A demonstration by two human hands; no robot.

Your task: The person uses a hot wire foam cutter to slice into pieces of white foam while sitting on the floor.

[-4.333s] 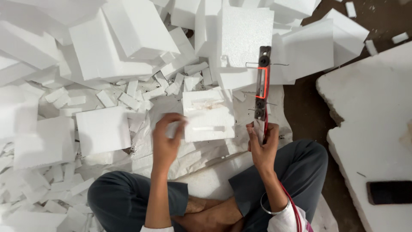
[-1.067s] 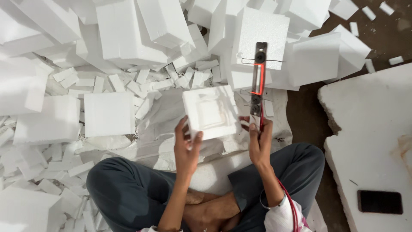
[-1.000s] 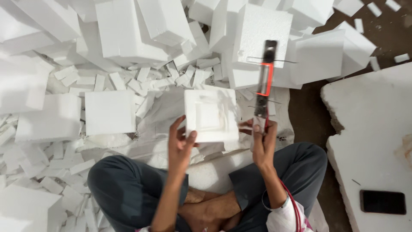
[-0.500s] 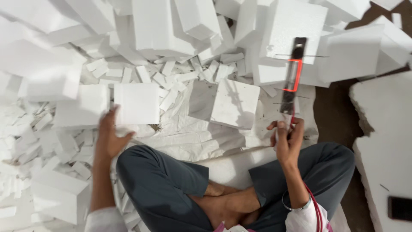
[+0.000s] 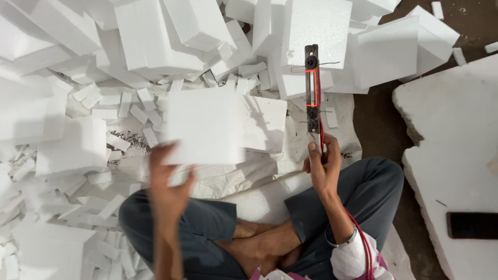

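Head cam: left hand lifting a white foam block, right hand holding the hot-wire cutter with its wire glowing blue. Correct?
Not quite. The head view shows the wire glowing orange-red, not blue. The rest holds: the left hand lifts a white foam block, though motion-blurred, and the right hand holds the hot-wire cutter upright by its lower end.

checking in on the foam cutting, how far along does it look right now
Done: a cut white foam piece with a recessed face lies ahead of the knees, and small white foam offcut strips litter the floor. In hand: the left hand lifts a plain square white foam block, while the right hand grips the black hot-wire cutter with its glowing orange wire. Left: many uncut large white foam blocks are piled behind.
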